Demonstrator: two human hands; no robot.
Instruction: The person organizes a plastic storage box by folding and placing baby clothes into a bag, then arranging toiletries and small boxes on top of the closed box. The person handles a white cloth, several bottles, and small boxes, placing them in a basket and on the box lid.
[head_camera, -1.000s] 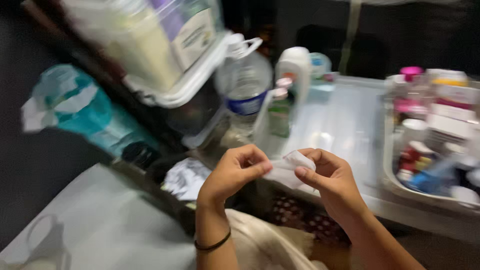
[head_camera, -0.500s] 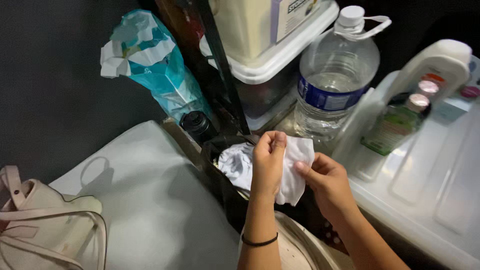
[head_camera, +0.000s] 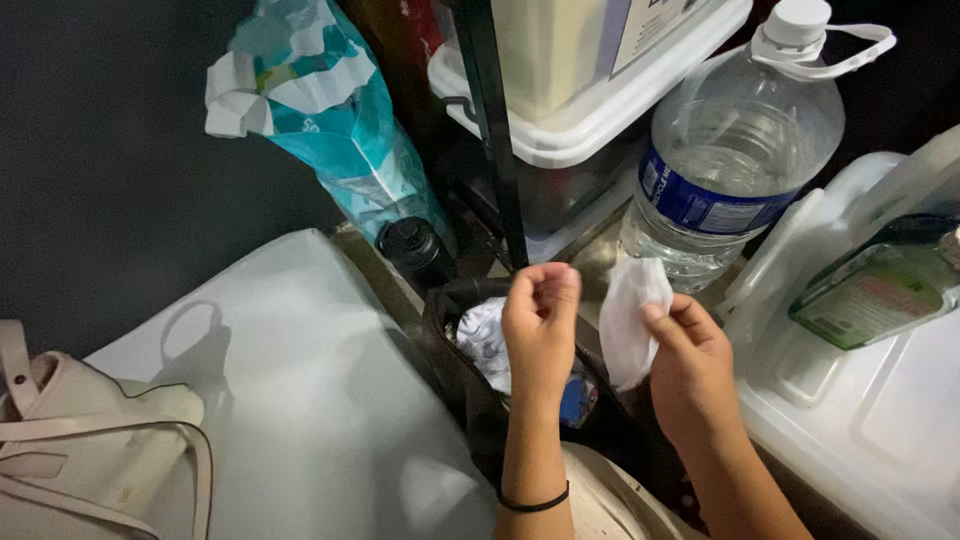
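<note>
Pinching a white wipe (head_camera: 630, 320) between thumb and fingers of the right hand (head_camera: 690, 372), just right of centre frame, with the sheet hanging limp above a small black bin (head_camera: 470, 400). Curled loosely into a fist with nothing in it, the left hand (head_camera: 540, 325) at centre, close beside the wipe but not touching it, a thin black band (head_camera: 533, 502) round its wrist. Down in the bin, crumpled white tissue (head_camera: 485, 335) and a scrap of blue. Standing at upper right, a large clear water bottle (head_camera: 735, 160) with white cap and carry loop, next to a white-lidded storage box (head_camera: 590, 95) on a black rack. Leaning at upper left, a teal and white refill pack (head_camera: 330, 120); below it, a black cap (head_camera: 412, 245). Lying at right edge, a green bottle (head_camera: 880, 290) on a white plastic lid (head_camera: 880, 420). Resting at lower left, a pale handbag (head_camera: 90, 450) on a grey surface (head_camera: 290, 400).
</note>
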